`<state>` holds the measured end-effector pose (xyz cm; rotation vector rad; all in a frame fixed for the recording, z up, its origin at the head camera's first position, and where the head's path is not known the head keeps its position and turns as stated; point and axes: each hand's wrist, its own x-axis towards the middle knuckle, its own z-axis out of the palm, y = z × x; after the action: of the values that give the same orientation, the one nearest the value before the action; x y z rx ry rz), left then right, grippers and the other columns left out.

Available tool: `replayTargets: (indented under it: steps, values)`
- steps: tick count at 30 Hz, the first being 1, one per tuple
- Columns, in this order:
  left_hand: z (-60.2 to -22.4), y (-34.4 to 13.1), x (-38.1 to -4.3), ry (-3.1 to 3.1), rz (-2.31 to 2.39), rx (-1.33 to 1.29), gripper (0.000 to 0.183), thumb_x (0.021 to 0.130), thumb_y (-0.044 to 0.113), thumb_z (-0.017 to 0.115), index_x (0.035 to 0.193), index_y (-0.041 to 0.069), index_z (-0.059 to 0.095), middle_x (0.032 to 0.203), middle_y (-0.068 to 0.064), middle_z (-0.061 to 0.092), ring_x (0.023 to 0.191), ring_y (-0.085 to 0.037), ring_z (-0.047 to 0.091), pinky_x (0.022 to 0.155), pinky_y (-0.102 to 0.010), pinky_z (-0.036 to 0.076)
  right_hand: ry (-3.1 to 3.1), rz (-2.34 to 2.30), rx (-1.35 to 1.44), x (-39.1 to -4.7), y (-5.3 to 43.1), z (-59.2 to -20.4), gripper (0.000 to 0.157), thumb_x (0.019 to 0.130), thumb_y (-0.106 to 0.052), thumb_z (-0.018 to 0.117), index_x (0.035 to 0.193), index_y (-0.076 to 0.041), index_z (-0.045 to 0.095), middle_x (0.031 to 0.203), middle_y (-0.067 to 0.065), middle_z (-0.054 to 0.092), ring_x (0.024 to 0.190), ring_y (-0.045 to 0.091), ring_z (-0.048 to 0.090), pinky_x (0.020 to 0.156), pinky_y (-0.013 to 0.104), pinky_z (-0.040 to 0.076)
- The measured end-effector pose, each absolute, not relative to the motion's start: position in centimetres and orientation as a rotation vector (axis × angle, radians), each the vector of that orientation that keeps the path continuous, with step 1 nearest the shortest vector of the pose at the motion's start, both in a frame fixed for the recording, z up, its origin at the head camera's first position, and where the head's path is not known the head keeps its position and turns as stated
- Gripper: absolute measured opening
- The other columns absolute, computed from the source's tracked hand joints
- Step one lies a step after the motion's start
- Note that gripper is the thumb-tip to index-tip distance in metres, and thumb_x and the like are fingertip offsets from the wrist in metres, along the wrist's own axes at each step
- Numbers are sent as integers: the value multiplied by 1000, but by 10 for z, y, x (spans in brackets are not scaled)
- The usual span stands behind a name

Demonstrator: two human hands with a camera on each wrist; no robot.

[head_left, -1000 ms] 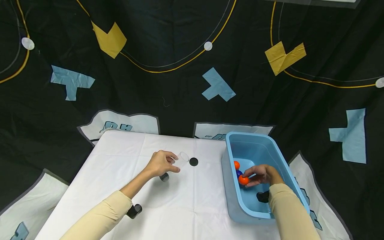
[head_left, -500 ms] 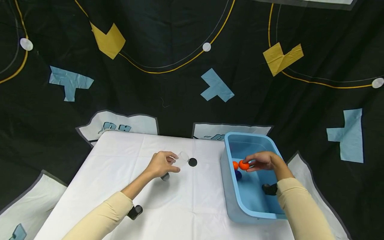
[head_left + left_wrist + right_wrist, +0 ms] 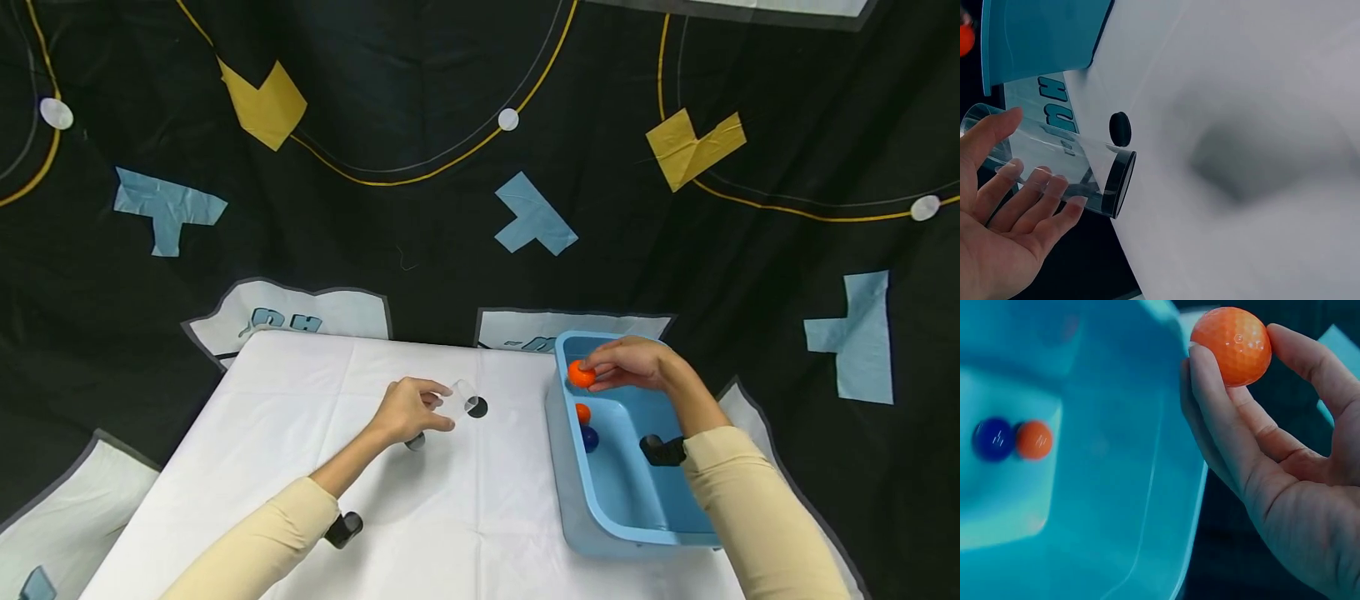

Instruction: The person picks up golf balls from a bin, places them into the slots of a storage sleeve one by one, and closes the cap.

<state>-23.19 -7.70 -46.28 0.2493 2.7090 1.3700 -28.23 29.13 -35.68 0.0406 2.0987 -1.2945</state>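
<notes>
My left hand [image 3: 408, 410] grips a clear cylindrical container [image 3: 1054, 150] with a black base, holding it tilted, its rim toward the bin. In the left wrist view the thumb is on one side and the fingers on the other. Beyond the container, a round black lid [image 3: 1120, 129] lies on the white table. My right hand [image 3: 633, 364] pinches an orange golf ball [image 3: 1232, 346] between thumb and fingertips, above the far left part of the blue bin [image 3: 611, 508]. Down on the bin's floor, another orange ball [image 3: 1034, 439] and a dark blue ball [image 3: 994, 439] sit side by side.
The bin stands at the right of the white-covered table [image 3: 420, 533], its walls rising around the balls. A black curtain [image 3: 420, 242] with yellow and blue tape hangs behind. Black camera mounts [image 3: 345, 530] jut from both wrists.
My right hand has lifted the orange golf ball from among the other balls, up and toward the bin's far left. The left hand stays nearly in place with the clear container.
</notes>
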Motion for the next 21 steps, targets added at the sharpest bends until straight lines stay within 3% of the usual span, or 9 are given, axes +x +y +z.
replayTargets:
  steps: [8,15,21]
  values:
    - [-461,-69,-232,2710,1350,311,43,65,17,94,105,15,79,96,-7,77,94,-22,73,83,-38,60,2132,-1295,39,-285,239,-351,41,97,-17,68,127,8,57,121,23,65,99,29,74,96,42,56]
    - [-459,-63,-232,2715,1353,316,42,64,18,95,103,15,79,91,-2,76,91,-19,72,82,-37,59,2139,-1295,37,-282,198,-356,39,94,-16,72,123,7,62,119,23,66,95,28,74,89,36,60]
    - [-457,-61,-232,2728,1335,325,41,64,19,95,102,16,79,88,-1,76,87,-15,70,80,-36,58,2136,-1303,22,-278,175,-364,34,92,-15,74,117,6,66,115,21,69,97,32,75,95,43,56]
